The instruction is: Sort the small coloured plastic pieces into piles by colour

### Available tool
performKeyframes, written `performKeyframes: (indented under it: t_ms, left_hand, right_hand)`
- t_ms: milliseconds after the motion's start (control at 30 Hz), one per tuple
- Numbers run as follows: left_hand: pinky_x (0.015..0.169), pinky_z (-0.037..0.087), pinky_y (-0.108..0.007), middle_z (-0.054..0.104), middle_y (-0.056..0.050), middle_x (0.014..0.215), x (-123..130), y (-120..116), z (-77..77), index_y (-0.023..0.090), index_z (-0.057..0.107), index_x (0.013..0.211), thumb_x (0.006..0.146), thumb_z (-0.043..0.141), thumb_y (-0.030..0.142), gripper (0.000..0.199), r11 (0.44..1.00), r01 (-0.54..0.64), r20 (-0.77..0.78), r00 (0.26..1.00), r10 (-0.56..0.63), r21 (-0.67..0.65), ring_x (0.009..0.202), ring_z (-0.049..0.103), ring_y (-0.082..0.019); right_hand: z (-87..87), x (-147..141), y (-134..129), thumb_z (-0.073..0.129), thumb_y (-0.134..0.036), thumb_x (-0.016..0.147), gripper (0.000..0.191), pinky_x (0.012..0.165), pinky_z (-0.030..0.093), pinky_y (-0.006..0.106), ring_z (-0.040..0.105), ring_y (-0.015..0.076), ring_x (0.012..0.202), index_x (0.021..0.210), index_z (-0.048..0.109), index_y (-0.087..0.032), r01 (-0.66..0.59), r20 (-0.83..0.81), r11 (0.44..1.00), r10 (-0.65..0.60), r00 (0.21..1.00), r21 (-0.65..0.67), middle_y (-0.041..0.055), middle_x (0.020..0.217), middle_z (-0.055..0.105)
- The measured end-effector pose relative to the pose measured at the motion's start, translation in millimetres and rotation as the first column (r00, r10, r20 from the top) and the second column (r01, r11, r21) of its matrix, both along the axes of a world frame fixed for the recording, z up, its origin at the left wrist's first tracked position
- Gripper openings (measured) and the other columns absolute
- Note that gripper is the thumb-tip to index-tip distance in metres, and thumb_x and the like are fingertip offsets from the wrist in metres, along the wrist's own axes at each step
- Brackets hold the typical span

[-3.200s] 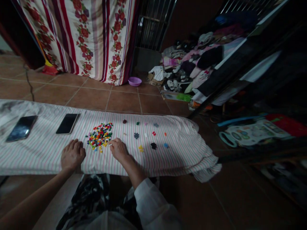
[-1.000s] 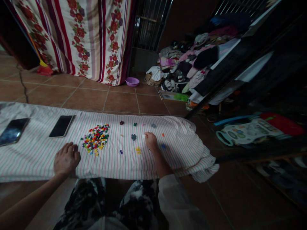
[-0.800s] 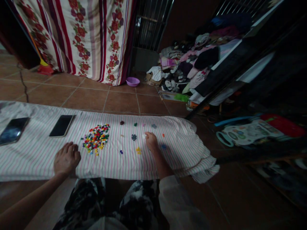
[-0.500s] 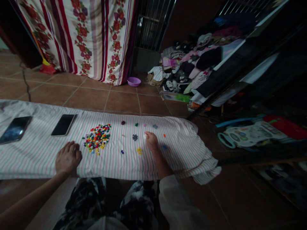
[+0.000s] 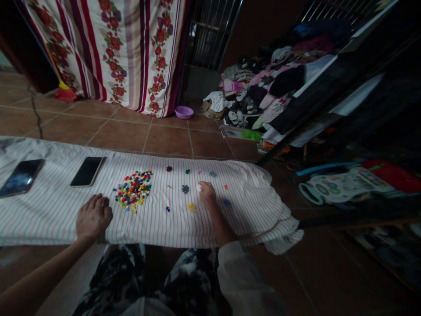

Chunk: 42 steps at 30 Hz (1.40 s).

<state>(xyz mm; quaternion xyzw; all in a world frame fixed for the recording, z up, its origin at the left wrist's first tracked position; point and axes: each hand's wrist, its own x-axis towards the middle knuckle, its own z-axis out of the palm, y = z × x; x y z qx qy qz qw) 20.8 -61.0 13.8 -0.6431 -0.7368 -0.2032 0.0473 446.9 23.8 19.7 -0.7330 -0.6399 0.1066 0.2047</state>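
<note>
My right hand [image 5: 208, 194] reaches onto the striped cloth with its fingers closed in a pinch. A small white piece [image 5: 199, 187] shows at its fingertips; whether others lie under them is hidden. To its left lie a cluster of dark grey pieces [image 5: 185, 189] and a cluster of yellow pieces [image 5: 191, 207]. Palm down on the cloth, my left hand [image 5: 94, 216] rests with loosely bent fingers and holds nothing. Just right of it spreads a mixed pile of small coloured pieces [image 5: 134, 189].
More sorted pieces surround my right hand: brown [image 5: 169, 168], green [image 5: 187, 171], grey-blue [image 5: 213, 174], orange [image 5: 226, 187], blue [image 5: 226, 202] and dark blue [image 5: 167, 209]. Two phones [image 5: 87, 171] lie at the left of the striped cloth [image 5: 250, 219]. A purple basin [image 5: 184, 113] stands on the floor beyond.
</note>
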Motion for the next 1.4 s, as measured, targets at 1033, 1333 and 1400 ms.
performKeyframes:
  t_ms: [1033,1333,1400]
  left_hand:
    - [0.104,0.042,-0.049,0.061,-0.019,0.129,-6,3,-11.7,0.013,0.062,0.109,0.085,0.041,0.027,0.035,0.997,0.036,-0.054,0.998,-0.033,0.066,0.128,0.051,-0.033]
    - [0.103,0.043,-0.047,0.063,-0.017,0.128,-5,3,-11.5,0.014,0.063,0.108,0.086,0.042,0.025,0.033,0.996,0.038,-0.091,0.995,-0.03,0.083,0.127,0.053,-0.033]
    - [0.103,0.043,-0.047,0.063,-0.017,0.128,-5,3,-11.4,0.014,0.063,0.108,0.086,0.043,0.025,0.032,0.996,0.035,-0.09,0.996,-0.027,0.088,0.127,0.053,-0.032]
  right_hand:
    - [11.4,-114,-13,0.048,-0.008,0.088,0.033,0.096,0.048,0.031,0.062,0.0177,0.104,0.108,0.071,-0.021,-0.445,-0.11,0.876,0.468,0.877,0.186,0.0067,0.109,0.068]
    - [25.4,-181,-28,0.048,-0.021,0.097,0.027,0.089,0.048,0.025,0.062,0.0149,0.101,0.113,0.069,-0.025,-0.624,-0.111,0.781,0.623,0.774,0.032,0.0045,0.108,0.067]
    - [29.2,-189,-31,0.049,-0.021,0.097,0.026,0.087,0.048,0.024,0.062,0.015,0.101,0.111,0.069,-0.025,-0.597,-0.1,0.802,0.593,0.799,-0.005,0.0041,0.107,0.066]
